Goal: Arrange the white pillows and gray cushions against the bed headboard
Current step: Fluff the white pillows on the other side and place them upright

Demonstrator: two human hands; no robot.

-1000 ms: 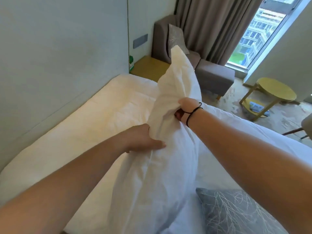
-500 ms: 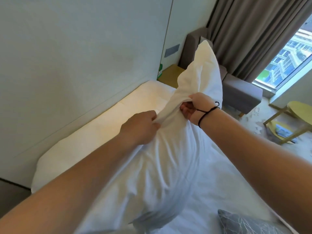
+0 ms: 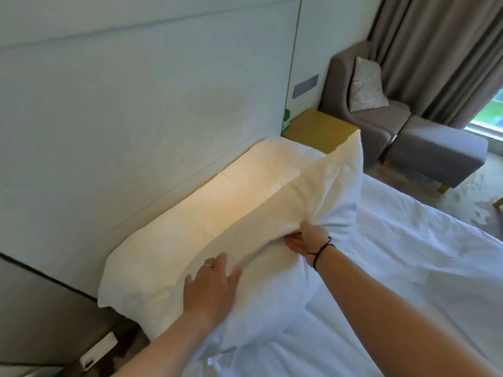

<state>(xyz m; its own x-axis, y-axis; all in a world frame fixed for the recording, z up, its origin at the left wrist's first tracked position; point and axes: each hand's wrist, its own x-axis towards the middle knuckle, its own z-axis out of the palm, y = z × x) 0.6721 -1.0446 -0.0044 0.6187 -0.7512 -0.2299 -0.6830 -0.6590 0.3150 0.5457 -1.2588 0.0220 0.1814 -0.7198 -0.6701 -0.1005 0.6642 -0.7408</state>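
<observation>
Fingers of the right hand (image 3: 306, 244) pinch the front pillow (image 3: 285, 213); left hand (image 3: 209, 289) presses flat beside.

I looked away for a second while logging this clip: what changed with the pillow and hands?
The white pillow came down from upright to lean toward the headboard. The left hand let go and lies flat on it. The right hand still grips it.

L hand (image 3: 211, 288) flat on front white pillow (image 3: 313, 191), R hand (image 3: 306, 240) pinching it, against headboard (image 3: 136, 104).
</observation>
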